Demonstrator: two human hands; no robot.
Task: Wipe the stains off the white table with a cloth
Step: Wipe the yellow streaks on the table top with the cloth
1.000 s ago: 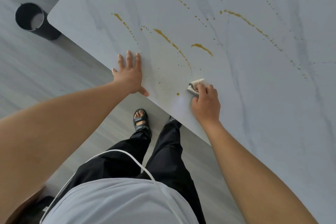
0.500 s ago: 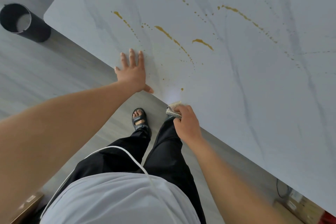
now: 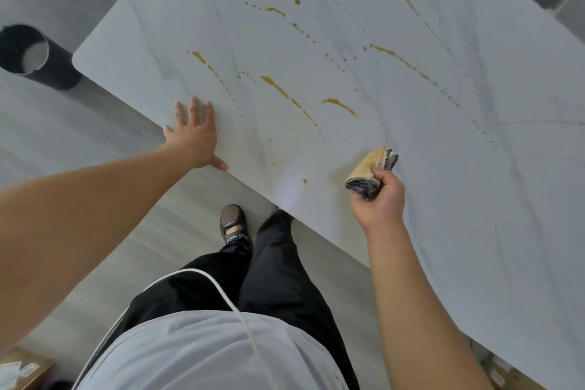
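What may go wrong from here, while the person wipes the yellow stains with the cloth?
The cloth in the right hand already looks yellowed on one face, so it may smear rather than lift. The small drop near the table edge might be pushed onto the floor.

Black bin (image 3: pixel 31 57) and cardboard box (image 3: pixel 22 370) sit apart on grey floor (image 3: pixel 79 142).

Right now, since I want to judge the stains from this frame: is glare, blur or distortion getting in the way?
Head view: a pale glare patch lies on the white table near its front edge, beside one brown drop; the cloth gripped by the right hand looks slightly soft; wide-angle stretch swells the left forearm; the brown stains farther in read clearly.
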